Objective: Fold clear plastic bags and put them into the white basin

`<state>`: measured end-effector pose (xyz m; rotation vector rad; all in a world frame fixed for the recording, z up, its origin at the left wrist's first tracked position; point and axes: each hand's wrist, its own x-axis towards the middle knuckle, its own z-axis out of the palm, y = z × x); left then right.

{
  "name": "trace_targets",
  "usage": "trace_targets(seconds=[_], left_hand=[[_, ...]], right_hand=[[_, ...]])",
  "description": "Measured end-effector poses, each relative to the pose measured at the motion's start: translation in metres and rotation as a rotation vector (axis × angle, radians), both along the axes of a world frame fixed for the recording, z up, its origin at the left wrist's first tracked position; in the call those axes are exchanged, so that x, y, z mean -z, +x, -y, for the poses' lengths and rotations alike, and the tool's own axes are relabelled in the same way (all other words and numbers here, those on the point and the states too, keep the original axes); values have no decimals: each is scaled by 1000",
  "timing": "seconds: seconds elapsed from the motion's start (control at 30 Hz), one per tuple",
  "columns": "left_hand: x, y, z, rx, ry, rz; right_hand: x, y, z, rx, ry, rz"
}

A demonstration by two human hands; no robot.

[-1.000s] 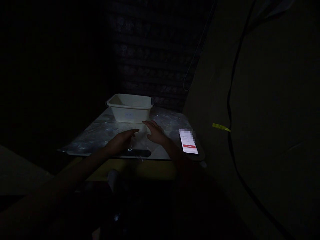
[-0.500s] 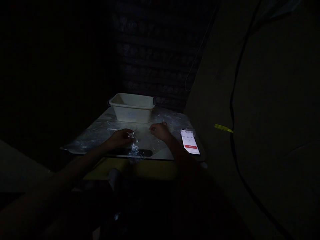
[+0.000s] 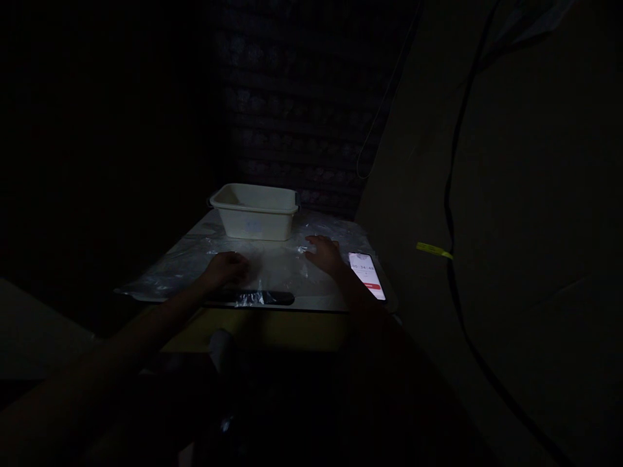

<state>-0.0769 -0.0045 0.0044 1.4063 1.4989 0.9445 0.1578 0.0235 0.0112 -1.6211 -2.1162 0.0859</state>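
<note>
My left hand (image 3: 226, 267) is over the table's left half with its fingers curled together; what they hold, if anything, is too dark to make out. My right hand (image 3: 324, 253) hovers at the right with its fingers apart and nothing visible in them. Clear plastic film (image 3: 253, 297) lies crumpled at the front edge, across a dark slot (image 3: 282, 298) in the tabletop. More clear plastic (image 3: 168, 269) covers the left side. Behind my hands stands a pale rectangular tub (image 3: 256, 224).
A lit phone (image 3: 368, 275) lies on the table's right edge, beside my right forearm. On the right, a black cable (image 3: 450, 194) with a yellow tag (image 3: 432, 250) hangs down the wall. A patterned dark curtain (image 3: 292, 110) is behind the table.
The film at my left hand has dropped onto the front edge. My left hand has moved slightly left, and my right hand has moved right and spread its fingers.
</note>
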Motion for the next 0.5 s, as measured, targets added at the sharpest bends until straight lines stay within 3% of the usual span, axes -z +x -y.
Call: trace_targets(seconds=[0.13,0.3,0.4,0.5], left_hand=[[1,-3,-2,-6,75,-57],[1,-7,-13,64,313,-434],[-5,-4,-14,204,503,-585],[-12,5,-11,380,643,-613]], right_hand=[[3,4,4,-41,3,25],[9,-5,6,-198,-25,1],[6,-18,6,-253,-8,-51],[-2,-35,6,-325,35,-87]])
